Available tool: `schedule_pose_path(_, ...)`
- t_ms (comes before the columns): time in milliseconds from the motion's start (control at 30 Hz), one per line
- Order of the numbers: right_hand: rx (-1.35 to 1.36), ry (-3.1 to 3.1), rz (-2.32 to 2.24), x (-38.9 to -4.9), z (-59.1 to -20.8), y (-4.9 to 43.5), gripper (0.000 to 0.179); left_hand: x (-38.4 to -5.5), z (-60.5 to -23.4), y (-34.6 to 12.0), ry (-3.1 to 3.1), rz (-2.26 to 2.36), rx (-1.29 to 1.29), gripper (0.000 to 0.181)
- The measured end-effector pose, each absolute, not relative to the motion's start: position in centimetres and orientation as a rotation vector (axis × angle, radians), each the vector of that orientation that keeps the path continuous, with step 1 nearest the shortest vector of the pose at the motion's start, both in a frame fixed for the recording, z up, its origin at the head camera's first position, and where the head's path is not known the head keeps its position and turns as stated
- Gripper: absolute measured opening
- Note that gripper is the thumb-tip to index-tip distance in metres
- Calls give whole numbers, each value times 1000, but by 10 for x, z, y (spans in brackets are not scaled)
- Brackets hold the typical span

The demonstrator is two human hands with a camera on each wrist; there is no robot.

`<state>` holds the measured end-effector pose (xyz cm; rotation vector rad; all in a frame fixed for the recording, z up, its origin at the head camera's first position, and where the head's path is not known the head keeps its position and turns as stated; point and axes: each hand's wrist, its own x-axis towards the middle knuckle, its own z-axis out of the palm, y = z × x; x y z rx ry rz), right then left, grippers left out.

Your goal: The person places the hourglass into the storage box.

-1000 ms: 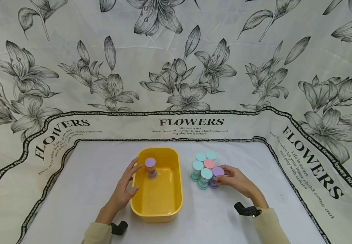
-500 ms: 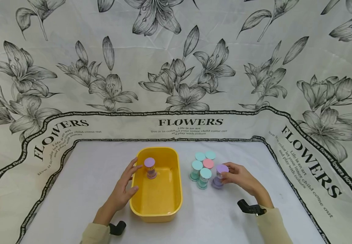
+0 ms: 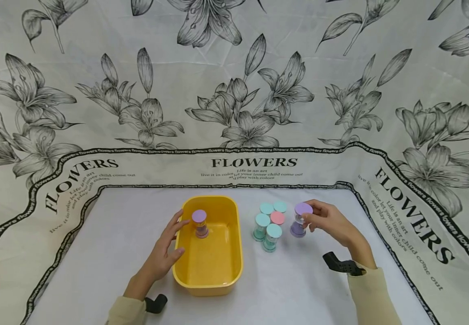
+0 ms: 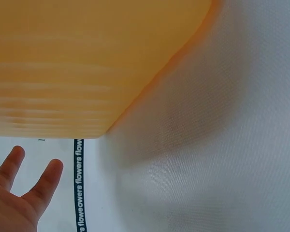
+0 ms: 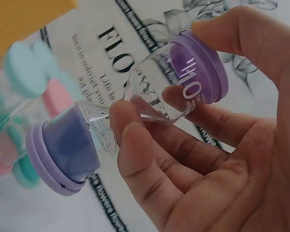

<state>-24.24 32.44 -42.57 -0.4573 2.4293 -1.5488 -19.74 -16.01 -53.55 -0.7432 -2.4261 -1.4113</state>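
Right of centre, I see the right hand point(image 3: 334, 222) grip a purple hourglass point(image 3: 298, 229) by cap and waist, likely for security; left of centre, the left hand point(image 3: 163, 253) spreads loose fingers beside the yellow tub point(image 3: 208, 268), perhaps to steady it.

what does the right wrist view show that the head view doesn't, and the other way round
Only the right wrist view: the readable 10 printed near one cap of the held timer.

Only the head view: the left hand at the tub, and the purple timer standing inside it.

Both: the right hand gripping the held timer, the teal timers, the pink timer and the tub, cut off in the wrist view.
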Motion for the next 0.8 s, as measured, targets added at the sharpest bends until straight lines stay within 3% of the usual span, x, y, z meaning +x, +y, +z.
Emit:
schedule_pose_path(233, -602, 2407, -1605, -246, -405, 308, 29, -198, -538, -160, -2406, -1404, -744, 60)
schedule_pose_path(800, -748, 2293, -1482, -271, -363, 225, 33, -199, -535, -159, -2433, -1366, -740, 63)
